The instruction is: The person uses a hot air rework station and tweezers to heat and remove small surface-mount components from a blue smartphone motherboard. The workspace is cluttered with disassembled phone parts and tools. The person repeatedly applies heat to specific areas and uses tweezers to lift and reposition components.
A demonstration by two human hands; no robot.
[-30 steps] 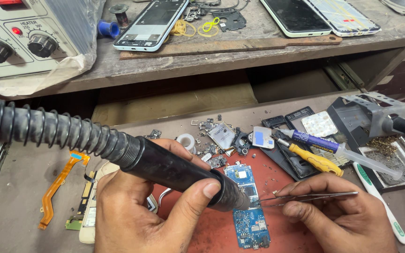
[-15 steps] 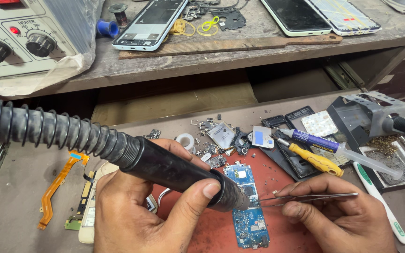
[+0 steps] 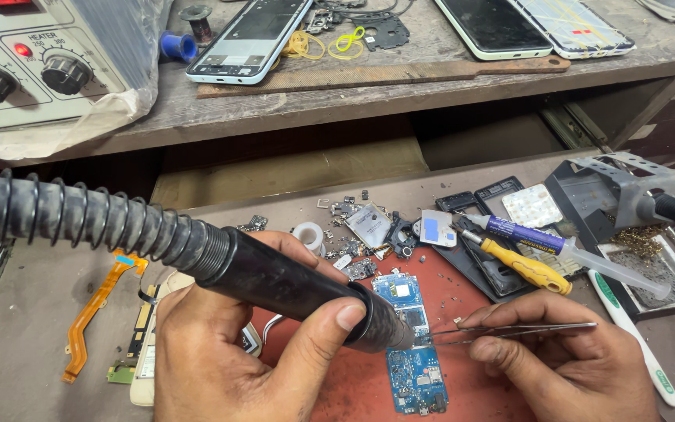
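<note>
Circuit board (image 3: 414,344): blue — flat on red mat (image 3: 353,383), parts crowding its top edge.
Left hand (image 3: 228,367): wrapped tight around hot-air wand (image 3: 275,281).
Right hand (image 3: 564,367): pinching tweezers (image 3: 509,331) closed.

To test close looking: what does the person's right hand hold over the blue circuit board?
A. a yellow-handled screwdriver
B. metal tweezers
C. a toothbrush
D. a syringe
B: the right hand pinches thin metal tweezers, tips pointing toward the blue circuit board.

Table: your grey worn table (image 3: 33,344) carries a red rubber mat (image 3: 357,383).
On mat: blue circuit board (image 3: 412,352).
Beside it: orange flex ribbon (image 3: 91,312), yellow-handled screwdriver (image 3: 521,266).
</note>
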